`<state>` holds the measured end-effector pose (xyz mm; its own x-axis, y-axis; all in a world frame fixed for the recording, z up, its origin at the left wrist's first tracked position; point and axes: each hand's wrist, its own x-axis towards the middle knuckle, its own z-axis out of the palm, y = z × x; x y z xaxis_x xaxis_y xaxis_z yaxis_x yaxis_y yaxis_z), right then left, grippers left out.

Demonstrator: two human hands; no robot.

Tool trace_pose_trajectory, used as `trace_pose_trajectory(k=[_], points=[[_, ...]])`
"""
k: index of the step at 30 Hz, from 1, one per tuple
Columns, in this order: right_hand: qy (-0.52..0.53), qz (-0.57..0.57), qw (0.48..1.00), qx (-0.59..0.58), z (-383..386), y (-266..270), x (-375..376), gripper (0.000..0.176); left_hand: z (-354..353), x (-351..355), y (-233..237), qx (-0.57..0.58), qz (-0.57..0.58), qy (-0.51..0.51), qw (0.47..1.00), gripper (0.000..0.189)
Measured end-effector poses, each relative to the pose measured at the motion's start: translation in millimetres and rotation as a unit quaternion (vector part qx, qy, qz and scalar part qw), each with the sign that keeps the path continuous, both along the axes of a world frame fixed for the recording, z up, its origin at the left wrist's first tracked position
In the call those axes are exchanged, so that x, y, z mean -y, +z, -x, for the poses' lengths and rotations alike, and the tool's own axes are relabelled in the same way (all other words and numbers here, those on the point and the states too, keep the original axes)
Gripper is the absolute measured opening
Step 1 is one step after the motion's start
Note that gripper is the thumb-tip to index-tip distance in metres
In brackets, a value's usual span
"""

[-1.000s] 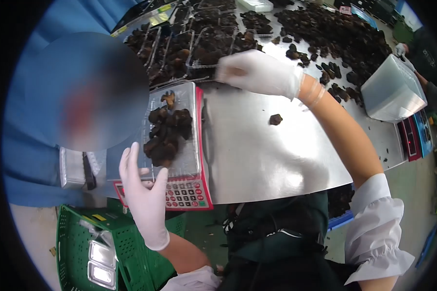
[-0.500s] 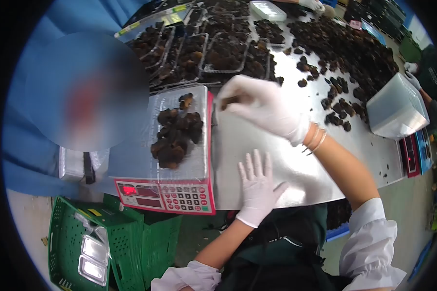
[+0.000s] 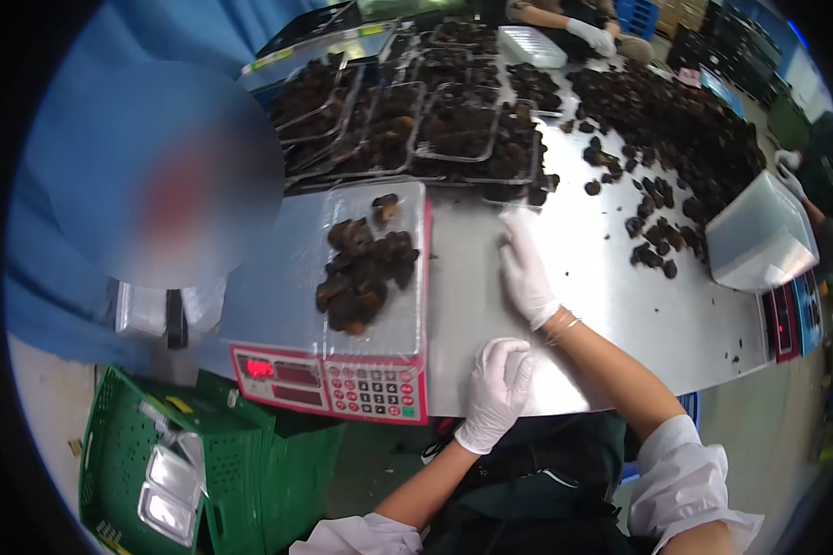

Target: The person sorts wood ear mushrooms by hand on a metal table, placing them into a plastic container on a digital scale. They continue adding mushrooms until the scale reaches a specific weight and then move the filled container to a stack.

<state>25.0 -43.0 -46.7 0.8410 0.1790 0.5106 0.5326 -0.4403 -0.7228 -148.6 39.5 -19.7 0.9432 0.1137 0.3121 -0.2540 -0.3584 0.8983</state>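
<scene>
My right hand point(image 3: 528, 270), in a white glove, reaches forward over the metal table, fingers stretched out near the front edge of the filled trays; the fingertips are blurred and no held piece shows. Closer to my body, my left hand point(image 3: 498, 393), also gloved, is loosely curled at the table's front edge with nothing visible in it. To its left stands a red-and-white digital scale point(image 3: 370, 393) with lit red digits. On the scale sits a clear plastic tray point(image 3: 379, 344) holding dark brown wood ear mushrooms point(image 3: 361, 277), one piece apart at its far end.
Several filled clear trays point(image 3: 458, 125) crowd the back left. A large mushroom heap point(image 3: 685, 129) spreads across the back right, beside stacked clear containers point(image 3: 759, 236) and another scale point(image 3: 782, 301). Green crates point(image 3: 227, 462) stand below left. Co-workers' gloved hands point(image 3: 592, 37) show behind.
My right hand has moved right and away from the scale, its pinch on a small dark piece now straightened out. My left hand has curled from lying flat. The view has shifted slightly.
</scene>
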Motion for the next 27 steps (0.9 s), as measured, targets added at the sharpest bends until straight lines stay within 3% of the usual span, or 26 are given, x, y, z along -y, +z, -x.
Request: trace_pose_trajectory(k=[3, 9, 13, 15, 17, 19, 20, 21, 22, 24, 25, 26, 27], points=[[-0.039, 0.295, 0.955, 0.002, 10.9, 13.4, -11.2, 0.065, -3.3, 1.3, 3.6, 0.010, -0.033, -0.018, 0.999, 0.026], [-0.222, 0.317, 0.912, -0.136, 53.1, 9.4, 78.2, 0.077, -1.7, 0.8, 5.3, 0.012, -0.098, -0.018, 0.995, 0.023], [-0.328, 0.318, 0.863, -0.217, 146.2, 21.8, 184.6, 0.063, -1.8, 2.4, 6.3, 0.013, -0.137, -0.035, 0.990, 0.024], [-0.389, 0.400, 0.812, -0.173, 195.9, 5.0, 255.6, 0.059, -1.0, 3.1, 6.2, 0.021, -0.147, -0.037, 0.988, 0.025], [-0.465, 0.306, 0.809, -0.189, 245.1, -11.9, 323.0, 0.056, 4.1, 1.6, 8.0, 0.030, -0.161, -0.040, 0.986, 0.028], [-0.538, 0.372, 0.710, -0.260, 299.5, -40.5, 389.8, 0.054, 12.5, -1.3, 19.4, 0.063, -0.088, -0.074, 0.991, 0.030], [-0.545, 0.334, 0.697, -0.325, 325.6, -59.7, 428.4, 0.051, 19.6, -9.7, 39.3, 0.125, -0.088, -0.075, 0.985, 0.030], [-0.585, 0.279, 0.692, -0.319, 343.6, -60.0, 429.7, 0.046, 24.0, -25.0, 75.1, 0.187, -0.124, -0.045, 0.973, 0.027], [-0.580, 0.281, 0.694, -0.322, 355.0, -56.5, 425.7, 0.046, 29.3, -49.6, 92.5, 0.235, -0.209, 0.011, 0.949, 0.028], [-0.571, 0.168, 0.783, -0.180, 372.9, -49.2, 412.7, 0.042, 30.3, -95.4, 134.6, 0.171, -0.282, 0.172, 0.928, 0.031], [-0.585, 0.147, 0.796, -0.052, 364.8, -61.3, 407.5, 0.032, 15.1, -115.1, 143.0, 0.193, -0.276, 0.237, 0.911, 0.033], [-0.584, 0.142, 0.797, -0.053, 360.2, -63.5, 405.2, 0.032, 6.7, -138.4, 149.8, 0.156, -0.317, 0.237, 0.905, 0.035], [-0.573, 0.019, 0.803, -0.164, 343.5, -46.2, 384.1, 0.030, 1.7, -157.5, 150.9, 0.098, -0.340, 0.235, 0.905, 0.036]])
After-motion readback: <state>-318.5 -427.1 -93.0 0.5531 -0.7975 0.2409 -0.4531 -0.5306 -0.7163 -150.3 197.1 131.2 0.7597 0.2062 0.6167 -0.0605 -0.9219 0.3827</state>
